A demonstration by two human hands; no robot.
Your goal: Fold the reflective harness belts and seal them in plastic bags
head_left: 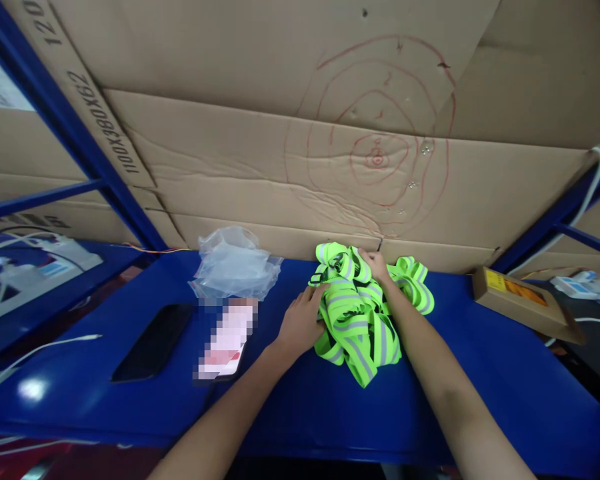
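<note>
- Head view, work in hand: a bundle of fluorescent green reflective vest (360, 313) lay bunched on the blue surface (480, 380), near its rear edge and slightly right of centre, against the cardboard backing (280, 167).
- Head view, left hand (300, 323): palm down and fingers spread, unclenched, pressed against the bundle's left side. This appeared to steady the loose straps.
- Head view, right hand (377, 267): on the rear top of the bundle, fingers closed on a fold of strap. The grip looked like a pinch; the fingertips were partly buried.
- Head view, surroundings: a crumpled clear plastic bag (233, 263) sat at the rear edge, left of the bundle, apparently set aside out of the hands' way.
- A black phone (153, 341) and a blurred flat item (225, 340) lay toward the left front.
- A small cardboard box (525, 303) lay near the right rear corner.
</note>
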